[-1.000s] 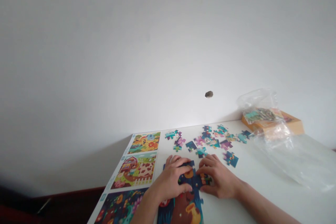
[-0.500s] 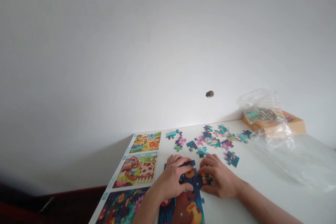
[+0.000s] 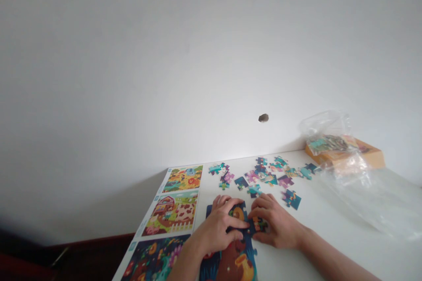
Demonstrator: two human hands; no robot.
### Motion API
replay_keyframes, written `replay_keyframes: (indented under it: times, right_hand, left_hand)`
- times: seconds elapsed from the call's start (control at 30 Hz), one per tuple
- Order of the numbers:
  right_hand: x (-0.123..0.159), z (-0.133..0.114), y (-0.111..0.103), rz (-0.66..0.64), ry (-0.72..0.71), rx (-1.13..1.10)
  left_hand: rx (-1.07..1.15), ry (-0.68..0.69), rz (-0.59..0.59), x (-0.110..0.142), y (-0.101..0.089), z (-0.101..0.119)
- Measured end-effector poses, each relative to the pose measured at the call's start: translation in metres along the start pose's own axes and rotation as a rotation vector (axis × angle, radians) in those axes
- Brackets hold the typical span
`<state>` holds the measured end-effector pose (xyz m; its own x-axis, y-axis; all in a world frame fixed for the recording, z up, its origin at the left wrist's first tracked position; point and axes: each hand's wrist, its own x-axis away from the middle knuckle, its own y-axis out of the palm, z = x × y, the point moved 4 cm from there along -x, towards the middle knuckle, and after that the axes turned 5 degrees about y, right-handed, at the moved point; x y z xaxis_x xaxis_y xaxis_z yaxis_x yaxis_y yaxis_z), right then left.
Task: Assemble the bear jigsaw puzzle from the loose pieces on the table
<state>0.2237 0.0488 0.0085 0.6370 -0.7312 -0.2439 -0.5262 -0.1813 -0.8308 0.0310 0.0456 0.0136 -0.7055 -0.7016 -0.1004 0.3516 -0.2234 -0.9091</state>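
A partly joined jigsaw puzzle (image 3: 227,268), dark blue with a brown bear and a yellow jar, lies flat at the table's near side. My left hand (image 3: 221,224) rests on it with fingers spread; one fingertip presses close to the join on its right. At that right edge, my right hand (image 3: 278,224) grips a dark puzzle piece (image 3: 258,224) with orange and green on it, thumb and fingers around it. The piece touches the joined part; whether it is fully locked in, I cannot tell. Loose puzzle pieces (image 3: 260,176) lie scattered beyond both hands.
On the left lies a picture sheet (image 3: 195,210) with several printed scenes. At the back right stands an orange box (image 3: 372,158) with a clear plastic bag (image 3: 329,140) on top. More clear plastic (image 3: 372,202) spreads over the table's right side. A white wall (image 3: 211,74) borders the back.
The fingers of my left hand have shifted to the right, one reaching the join beside the held piece. My right hand has stayed almost still.
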Motion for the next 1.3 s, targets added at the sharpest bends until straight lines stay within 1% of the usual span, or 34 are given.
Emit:
replay_keyframes:
  times: [0.4, 0.53, 0.77, 0.93, 1.17, 1.3]
  right_hand:
    - [0.000, 0.001, 0.001, -0.007, 0.010, -0.002]
    - [0.000, 0.001, 0.001, -0.011, 0.015, 0.001]
    - [-0.001, -0.003, 0.000, -0.008, -0.003, 0.001]
    - [-0.003, -0.004, 0.000, 0.020, -0.014, 0.001]
    - [-0.003, -0.005, 0.002, -0.011, -0.052, 0.022]
    - [-0.004, -0.005, 0.003, -0.003, -0.022, 0.031]
  left_hand:
    - [0.032, 0.018, -0.032, -0.002, -0.006, 0.013]
    - [0.027, 0.016, -0.040, -0.003, -0.007, 0.014]
    - [-0.023, 0.044, 0.013, 0.000, -0.004, 0.016]
    - [-0.098, 0.073, 0.072, 0.001, -0.007, 0.022]
    - [-0.061, 0.061, 0.035, 0.000, -0.012, 0.027]
    - [-0.057, 0.061, 0.042, 0.000, -0.012, 0.024]
